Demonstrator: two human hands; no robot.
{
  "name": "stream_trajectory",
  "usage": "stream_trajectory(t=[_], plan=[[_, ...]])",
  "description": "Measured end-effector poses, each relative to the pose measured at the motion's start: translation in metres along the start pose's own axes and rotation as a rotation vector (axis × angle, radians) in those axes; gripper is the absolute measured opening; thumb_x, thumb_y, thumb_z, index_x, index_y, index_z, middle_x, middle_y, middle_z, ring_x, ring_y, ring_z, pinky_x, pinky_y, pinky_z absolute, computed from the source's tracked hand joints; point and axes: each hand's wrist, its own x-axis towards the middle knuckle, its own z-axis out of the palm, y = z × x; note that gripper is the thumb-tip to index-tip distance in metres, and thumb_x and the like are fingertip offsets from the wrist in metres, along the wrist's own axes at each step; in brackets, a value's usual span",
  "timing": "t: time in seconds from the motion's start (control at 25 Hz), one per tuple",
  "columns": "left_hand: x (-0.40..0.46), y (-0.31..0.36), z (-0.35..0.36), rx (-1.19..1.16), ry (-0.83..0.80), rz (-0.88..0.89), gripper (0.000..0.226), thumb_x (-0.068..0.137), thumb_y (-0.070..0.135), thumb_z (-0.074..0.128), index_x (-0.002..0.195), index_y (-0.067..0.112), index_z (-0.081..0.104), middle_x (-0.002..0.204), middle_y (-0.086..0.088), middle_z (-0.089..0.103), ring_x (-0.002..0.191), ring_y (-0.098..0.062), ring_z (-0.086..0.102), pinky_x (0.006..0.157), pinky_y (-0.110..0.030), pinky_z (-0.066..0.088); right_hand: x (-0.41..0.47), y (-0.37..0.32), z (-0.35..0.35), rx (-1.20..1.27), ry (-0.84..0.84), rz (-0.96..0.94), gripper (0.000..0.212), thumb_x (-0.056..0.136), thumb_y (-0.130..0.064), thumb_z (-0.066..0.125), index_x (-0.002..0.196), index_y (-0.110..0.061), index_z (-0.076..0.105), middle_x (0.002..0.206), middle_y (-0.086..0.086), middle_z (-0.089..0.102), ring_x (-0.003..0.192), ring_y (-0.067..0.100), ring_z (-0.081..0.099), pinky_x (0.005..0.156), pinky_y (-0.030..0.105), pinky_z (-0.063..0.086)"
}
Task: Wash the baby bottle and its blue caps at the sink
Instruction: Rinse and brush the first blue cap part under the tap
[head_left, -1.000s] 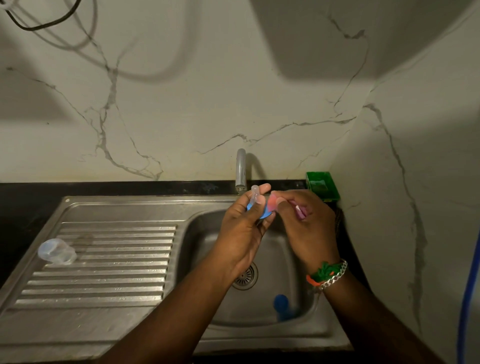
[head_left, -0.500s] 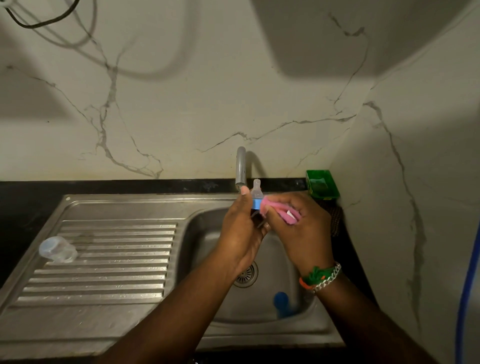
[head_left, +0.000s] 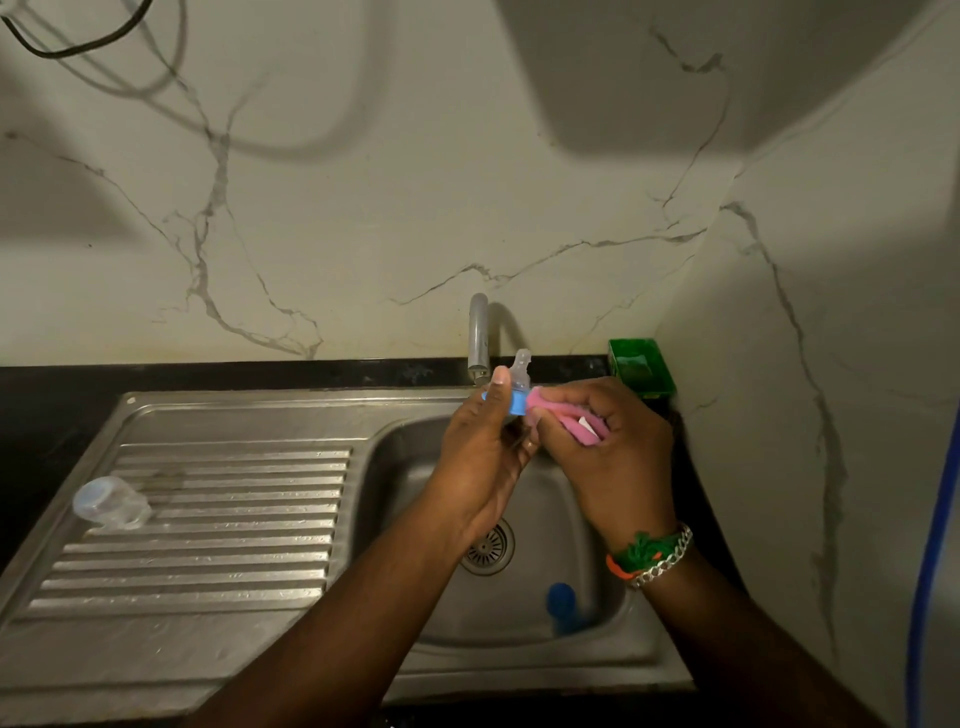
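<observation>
Hands meet over the sink bowl (head_left: 395, 467), just below the tap (head_left: 478, 332). Left hand (head_left: 483, 457) comes up from 6 o'clock, fingers curled round a blue cap (head_left: 511, 402), thumb up against it; clear teat (head_left: 521, 369) pokes out the top. Right hand (head_left: 608, 457), in from 5 o'clock, grips a pink sponge (head_left: 563, 423) pressed to the cap's 3 o'clock side. Bracelet (head_left: 657, 558) on the right wrist. Second blue cap (head_left: 561, 605) lies in the bowl at 5 o'clock of the drain (head_left: 488, 551). Clear bottle (head_left: 109, 501) lies on its side on the ribbed drainboard (head_left: 208, 519), well apart at 9 o'clock. Green dish (head_left: 641, 366) at the tap's 3 o'clock. Held cap mostly hidden by fingers; can't tell whether water runs. Dim light, bottle blurred.
</observation>
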Motion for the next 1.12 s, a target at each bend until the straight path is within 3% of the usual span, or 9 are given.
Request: stream_trajectory(t=[0.16,0.28,0.36,0.44,0.52,0.72,0.84,0.96,1.12], plan=[[-0.001,0.000,0.001,0.065,0.032,0.030,0.029,0.107,0.030,0.046,0.124,0.009,0.056,0.105,-0.017,0.060,0.079,-0.017,0.056,0.071,-0.027,0.055,0.002,0.004,-0.003,0.059,0.058,0.103,0.012,0.084,-0.016,0.080,0.095,-0.017,0.077,0.092,-0.005,0.074,0.085,0.012,0.072,0.076,0.039,0.060],[0.000,-0.001,0.005,0.089,0.102,0.008,0.049,0.108,0.042,0.038,0.132,0.004,0.055,0.114,-0.025,0.067,0.093,-0.028,0.063,0.085,-0.040,0.056,-0.005,0.001,0.000,-0.004,0.007,0.008,0.014,0.084,-0.019,0.078,0.098,-0.018,0.076,0.094,-0.006,0.073,0.088,0.012,0.071,0.078,0.037,0.059],[-0.001,-0.005,0.007,0.172,0.087,0.001,0.054,0.106,0.048,0.037,0.132,0.004,0.056,0.118,-0.024,0.069,0.101,-0.030,0.064,0.093,-0.044,0.055,-0.005,0.003,0.000,0.001,0.015,0.082,0.012,0.084,-0.017,0.078,0.096,-0.018,0.076,0.092,-0.005,0.073,0.086,0.013,0.070,0.077,0.044,0.059],[0.000,-0.007,0.006,0.279,0.043,0.017,0.050,0.104,0.044,0.045,0.133,0.004,0.054,0.110,-0.017,0.072,0.097,-0.026,0.068,0.088,-0.039,0.056,-0.008,0.003,0.002,0.019,0.029,0.092,0.013,0.086,-0.015,0.077,0.099,-0.016,0.076,0.094,-0.004,0.073,0.089,0.016,0.070,0.078,0.046,0.058],[0.003,-0.006,0.004,0.308,0.037,0.029,0.043,0.105,0.037,0.050,0.132,0.005,0.054,0.103,-0.013,0.073,0.091,-0.021,0.072,0.080,-0.033,0.059,-0.012,0.000,0.003,0.011,-0.005,-0.013,0.016,0.087,-0.015,0.077,0.103,-0.014,0.075,0.098,-0.003,0.072,0.093,0.016,0.070,0.080,0.042,0.058],[0.000,-0.008,0.006,0.246,0.024,0.000,0.038,0.103,0.042,0.050,0.111,0.008,0.064,0.089,-0.008,0.066,0.079,-0.017,0.057,0.069,-0.028,0.045,-0.005,0.006,0.000,0.032,0.056,0.155,0.014,0.086,-0.020,0.079,0.099,-0.020,0.076,0.094,-0.007,0.074,0.088,0.010,0.071,0.078,0.040,0.060],[-0.002,-0.008,0.004,0.071,0.030,0.010,0.059,0.096,0.044,0.053,0.130,-0.005,0.057,0.106,-0.021,0.061,0.090,-0.027,0.057,0.076,-0.031,0.047,-0.009,0.002,0.001,0.044,0.021,0.037,0.015,0.086,-0.017,0.079,0.100,-0.019,0.076,0.096,-0.010,0.074,0.091,0.011,0.072,0.080,0.031,0.059],[0.001,-0.012,0.004,0.044,0.062,-0.001,0.063,0.100,0.048,0.045,0.137,-0.003,0.051,0.104,-0.017,0.064,0.076,-0.015,0.060,0.066,-0.025,0.051,-0.002,0.005,-0.003,0.070,0.046,0.170,0.012,0.084,-0.016,0.080,0.095,-0.021,0.078,0.089,-0.011,0.075,0.084,0.009,0.073,0.076,0.035,0.061],[0.006,-0.019,0.005,0.121,0.075,-0.006,0.054,0.104,0.054,0.032,0.122,0.014,0.064,0.104,-0.010,0.077,0.092,-0.020,0.073,0.081,-0.032,0.060,-0.011,-0.003,-0.002,0.002,-0.001,-0.031,0.019,0.086,-0.014,0.079,0.104,-0.014,0.075,0.099,-0.003,0.072,0.093,0.014,0.070,0.079,0.035,0.059]])
